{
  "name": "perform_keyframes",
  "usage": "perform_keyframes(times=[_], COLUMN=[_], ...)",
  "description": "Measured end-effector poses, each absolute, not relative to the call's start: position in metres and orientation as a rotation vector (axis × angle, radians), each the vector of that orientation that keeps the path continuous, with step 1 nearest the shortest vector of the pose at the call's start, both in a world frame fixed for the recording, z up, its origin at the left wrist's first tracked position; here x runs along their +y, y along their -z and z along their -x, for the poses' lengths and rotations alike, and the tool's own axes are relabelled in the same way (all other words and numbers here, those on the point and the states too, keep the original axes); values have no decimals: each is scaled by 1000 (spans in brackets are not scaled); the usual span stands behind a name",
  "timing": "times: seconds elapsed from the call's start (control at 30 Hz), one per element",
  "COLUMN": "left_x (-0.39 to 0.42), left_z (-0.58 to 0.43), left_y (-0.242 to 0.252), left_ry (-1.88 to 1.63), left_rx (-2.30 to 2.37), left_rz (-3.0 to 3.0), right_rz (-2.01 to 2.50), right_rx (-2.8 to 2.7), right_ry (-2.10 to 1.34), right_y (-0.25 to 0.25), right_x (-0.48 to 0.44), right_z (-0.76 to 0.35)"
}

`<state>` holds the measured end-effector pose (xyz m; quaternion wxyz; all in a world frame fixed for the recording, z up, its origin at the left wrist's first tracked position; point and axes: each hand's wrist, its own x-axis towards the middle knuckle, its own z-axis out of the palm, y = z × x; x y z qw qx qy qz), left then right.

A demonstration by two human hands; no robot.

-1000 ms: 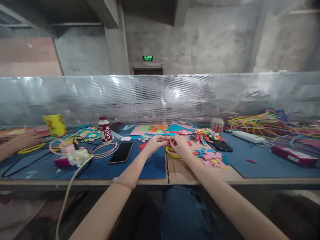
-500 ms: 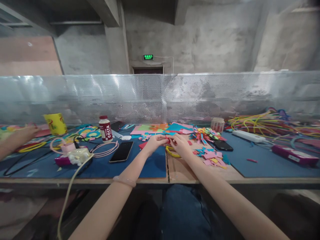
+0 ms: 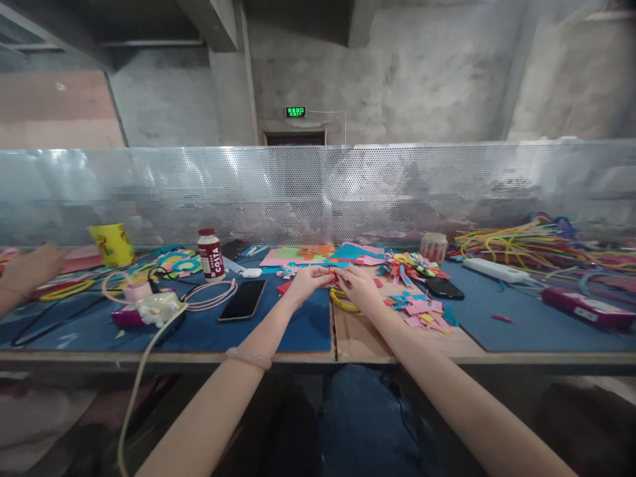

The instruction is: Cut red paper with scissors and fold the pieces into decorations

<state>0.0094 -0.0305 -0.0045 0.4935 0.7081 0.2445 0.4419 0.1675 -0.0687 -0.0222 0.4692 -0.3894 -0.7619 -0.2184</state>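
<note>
We pinch a small red paper piece (image 3: pixel 334 276) between both hands, to the right of the black phone (image 3: pixel 242 299).
Our left hand (image 3: pixel 307 281) and right hand (image 3: pixel 358 285) meet fingertip to fingertip. The fingers are narrow and closed on the piece from its two sides, so it lies directly between them, and both hands are equally near to it. The fingers cover most of it, so we cannot tell its shape or its long axis. A yellow ring (image 3: pixel 342 305) lies partly under the right hand, also right of the phone.
</note>
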Motion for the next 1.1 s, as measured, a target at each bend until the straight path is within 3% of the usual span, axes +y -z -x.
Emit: perform_keyframes(times=[0.73, 1.1], left_x=[-27, -28], left_z=[-9, -9], left_y=[6, 5], left_ry=[-1148, -1138], left_rx=[665, 646], left_rz=[-1691, -1684], right_rz=[903, 923], right_rx=[-1747, -1791], right_ry=[498, 753], right_y=[24, 25], right_x=[-66, -65], right_z=[-167, -169])
